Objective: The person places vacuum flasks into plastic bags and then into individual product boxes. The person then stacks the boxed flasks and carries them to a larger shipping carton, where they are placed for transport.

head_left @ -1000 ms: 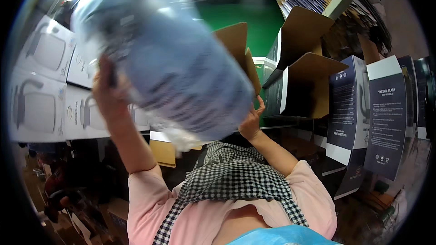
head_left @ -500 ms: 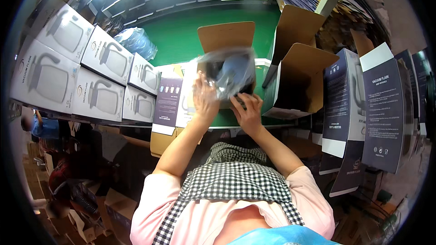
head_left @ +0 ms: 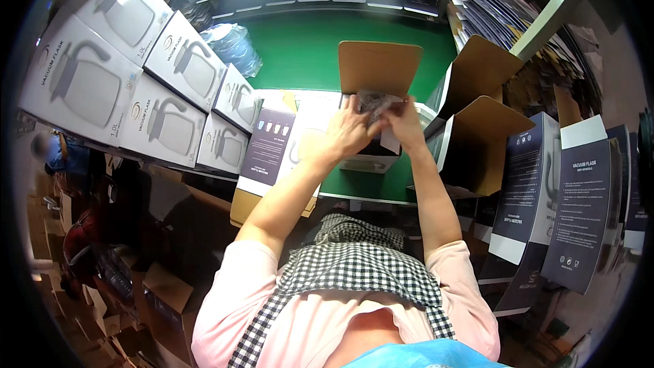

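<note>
- My left hand point(head_left: 349, 131) and right hand point(head_left: 402, 121) are both closed on a crumpled clear plastic bag point(head_left: 377, 103), fingers pinched around it.
- The bag sits at the mouth of an open cardboard box point(head_left: 379, 68) on the green table point(head_left: 306, 48); the box's raised flap stands behind it.
- White product cartons point(head_left: 136, 75) are stacked at my left.
- Dark upright cartons point(head_left: 579, 211) stand at my right.
- A second open box point(head_left: 480, 140) sits just right of my right forearm.

Packing workshop — stacked product boxes point(head_left: 146, 88), flat cartons point(head_left: 490, 7)
</note>
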Action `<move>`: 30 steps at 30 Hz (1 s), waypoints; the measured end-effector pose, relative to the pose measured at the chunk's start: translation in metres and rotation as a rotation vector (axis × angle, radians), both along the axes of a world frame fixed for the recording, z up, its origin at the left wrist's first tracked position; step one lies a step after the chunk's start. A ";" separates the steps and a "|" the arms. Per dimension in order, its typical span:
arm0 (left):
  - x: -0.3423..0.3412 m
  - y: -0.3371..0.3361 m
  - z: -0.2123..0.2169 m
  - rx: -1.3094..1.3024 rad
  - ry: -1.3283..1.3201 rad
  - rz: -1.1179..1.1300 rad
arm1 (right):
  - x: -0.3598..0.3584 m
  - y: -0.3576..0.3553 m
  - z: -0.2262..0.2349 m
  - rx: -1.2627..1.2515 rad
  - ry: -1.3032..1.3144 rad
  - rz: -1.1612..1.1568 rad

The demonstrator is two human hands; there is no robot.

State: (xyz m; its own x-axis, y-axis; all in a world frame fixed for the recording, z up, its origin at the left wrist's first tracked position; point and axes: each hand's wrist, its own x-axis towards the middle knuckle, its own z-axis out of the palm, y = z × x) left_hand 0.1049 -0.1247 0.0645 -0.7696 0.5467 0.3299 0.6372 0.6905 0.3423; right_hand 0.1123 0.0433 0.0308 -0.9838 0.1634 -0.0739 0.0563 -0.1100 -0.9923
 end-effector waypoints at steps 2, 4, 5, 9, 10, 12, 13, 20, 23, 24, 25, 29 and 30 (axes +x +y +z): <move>0.003 0.004 -0.002 -0.118 -0.029 0.039 | -0.005 0.003 0.028 0.551 0.250 -0.464; 0.004 0.010 -0.009 -0.134 -0.056 0.110 | -0.018 -0.003 0.065 0.460 0.510 -0.536; 0.002 0.016 -0.013 -0.149 -0.017 0.133 | -0.029 -0.001 0.069 0.271 0.604 -0.450; -0.002 0.013 -0.005 -0.032 -0.128 0.036 | -0.004 0.000 0.063 0.122 0.435 -0.153; 0.000 0.000 0.005 0.074 -0.241 -0.106 | 0.013 0.002 0.049 0.184 0.456 -0.166; 0.008 -0.040 0.013 0.406 -0.663 -0.175 | 0.051 -0.001 0.029 0.419 0.491 -0.174; 0.014 -0.061 0.012 0.633 -0.979 -0.096 | 0.069 -0.001 0.021 0.596 0.494 -0.175; 0.024 -0.090 -0.015 0.781 -0.822 -0.081 | 0.093 0.016 -0.013 0.733 0.409 0.101; 0.020 -0.089 -0.021 0.720 -0.791 -0.049 | 0.091 0.013 -0.010 0.935 0.539 0.017; 0.020 -0.089 -0.019 0.867 -0.883 -0.099 | 0.092 0.010 -0.009 0.934 0.547 -0.014; 0.020 -0.089 -0.018 1.014 -0.973 -0.150 | 0.092 0.006 -0.007 0.933 0.556 -0.044; 0.021 -0.089 -0.005 0.924 -0.809 -0.187 | 0.086 0.000 -0.002 0.949 0.680 -0.127; 0.021 -0.091 -0.003 0.967 -0.845 -0.181 | 0.087 0.000 -0.001 0.933 0.701 -0.135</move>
